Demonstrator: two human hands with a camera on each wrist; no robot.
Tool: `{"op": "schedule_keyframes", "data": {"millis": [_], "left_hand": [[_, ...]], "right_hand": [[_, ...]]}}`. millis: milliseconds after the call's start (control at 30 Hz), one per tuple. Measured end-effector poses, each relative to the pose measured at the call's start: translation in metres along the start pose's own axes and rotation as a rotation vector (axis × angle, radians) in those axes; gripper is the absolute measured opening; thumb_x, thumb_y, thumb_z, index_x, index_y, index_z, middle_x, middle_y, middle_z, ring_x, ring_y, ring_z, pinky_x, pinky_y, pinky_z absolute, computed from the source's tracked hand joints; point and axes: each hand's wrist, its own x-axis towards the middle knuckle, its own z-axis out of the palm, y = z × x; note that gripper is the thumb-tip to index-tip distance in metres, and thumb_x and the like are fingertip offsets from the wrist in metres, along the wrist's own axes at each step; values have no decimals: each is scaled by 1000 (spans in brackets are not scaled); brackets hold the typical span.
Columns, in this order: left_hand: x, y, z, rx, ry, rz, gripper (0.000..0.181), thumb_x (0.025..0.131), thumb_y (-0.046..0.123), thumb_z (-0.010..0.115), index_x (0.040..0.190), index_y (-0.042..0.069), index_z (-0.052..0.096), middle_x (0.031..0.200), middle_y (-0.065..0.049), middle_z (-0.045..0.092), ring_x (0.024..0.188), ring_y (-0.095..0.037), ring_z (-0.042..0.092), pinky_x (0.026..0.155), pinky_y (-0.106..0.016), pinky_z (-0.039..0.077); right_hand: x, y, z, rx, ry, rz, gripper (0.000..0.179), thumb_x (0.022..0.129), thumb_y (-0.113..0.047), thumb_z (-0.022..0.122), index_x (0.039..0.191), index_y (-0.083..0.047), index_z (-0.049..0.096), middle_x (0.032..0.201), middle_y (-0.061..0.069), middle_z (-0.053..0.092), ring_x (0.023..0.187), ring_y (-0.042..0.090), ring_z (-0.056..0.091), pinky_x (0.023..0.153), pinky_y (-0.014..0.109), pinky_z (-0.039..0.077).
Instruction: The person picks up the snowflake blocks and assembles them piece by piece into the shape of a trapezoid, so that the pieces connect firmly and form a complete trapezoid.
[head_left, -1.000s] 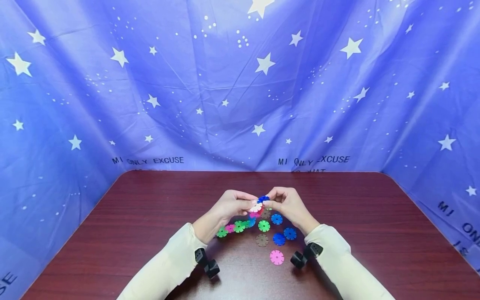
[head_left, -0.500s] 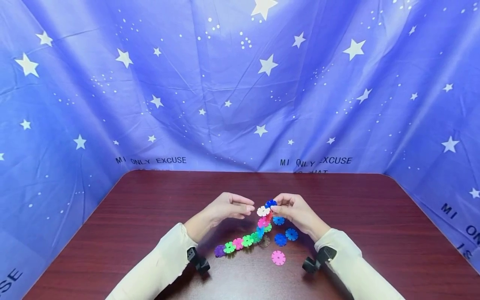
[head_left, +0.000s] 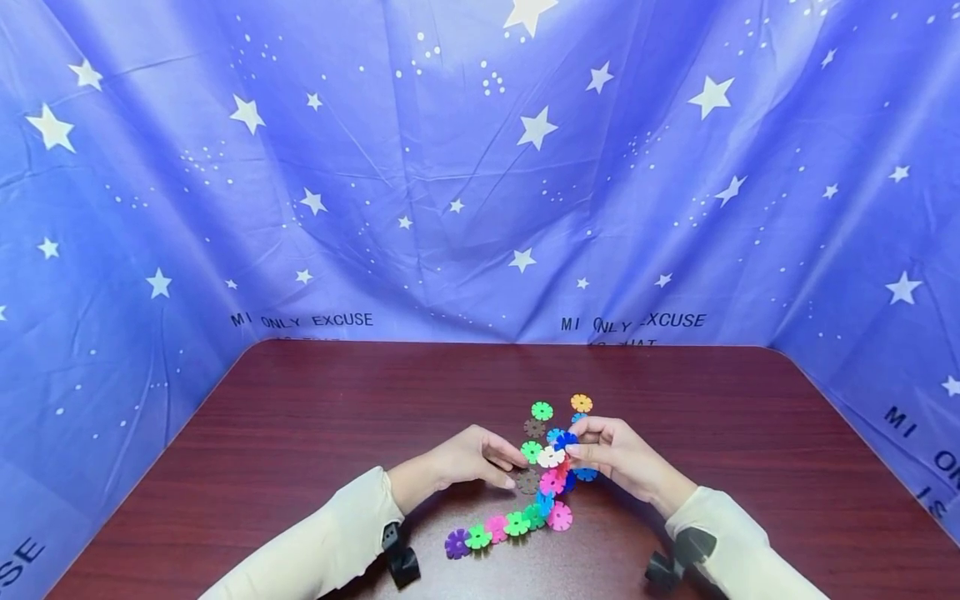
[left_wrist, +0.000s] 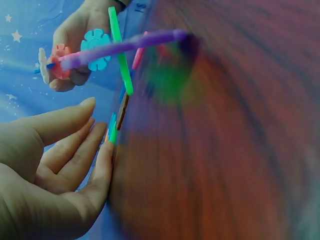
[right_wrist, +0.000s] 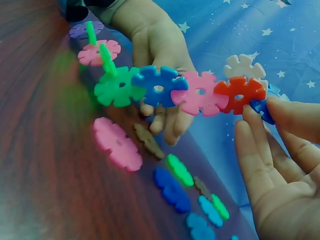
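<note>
My right hand (head_left: 630, 458) pinches a dark blue notched plastic disc (right_wrist: 262, 111) between thumb and fingers. It is the end piece of a chain of interlocked snowflake discs, held up off the table. From there the chain runs through a white disc (head_left: 551, 456), a red disc (right_wrist: 241, 95), pink, blue and green ones, to a purple disc (head_left: 456, 544) at the lower left end. My left hand (head_left: 468, 460) holds nothing, its fingers loosely bent and thumb apart. It hovers close to a loose brown disc (head_left: 528, 481); whether they touch I cannot tell.
Several loose discs lie around the chain on the dark red wooden table (head_left: 300, 433): green (head_left: 542, 411), orange (head_left: 581, 403), pink (head_left: 560, 517) and blue (head_left: 587, 474) ones among them. A blue star-patterned curtain (head_left: 420, 167) stands behind the table.
My left hand has let go of the chain, drawn left, then come down toward the loose discs. My right hand has carried the chain right and nearer to me.
</note>
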Motion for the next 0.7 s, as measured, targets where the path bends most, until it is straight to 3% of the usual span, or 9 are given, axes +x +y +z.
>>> {"op": "schedule_keyframes", "data": {"millis": [200,400,700], "left_hand": [[4,1,5,167,23,98,29,72,-1,78,101,1,73,101,-11,71,82,-9,62,70,-19,51],[9,0,10,317,37,160,28,71,5,81,99,8,75,98,-3,72,76,-3,57,68,-17,48],[11,0,14,402,48,186,25,69,3,82,93,9,76,91,2,73,77,-3,58,69,-16,49]], "right_hand": [[-6,3,-3,-34,-4,11,15,91,3,55,96,-10,60,87,-3,65,84,9,66,81,30,54],[-7,6,-2,-73,7,1,20,90,4,55,95,-14,62,84,-6,64,80,4,63,77,23,54],[-8,12,0,-181,72,-56,22,87,4,61,90,-17,67,82,-7,68,73,4,64,66,20,53]]}}
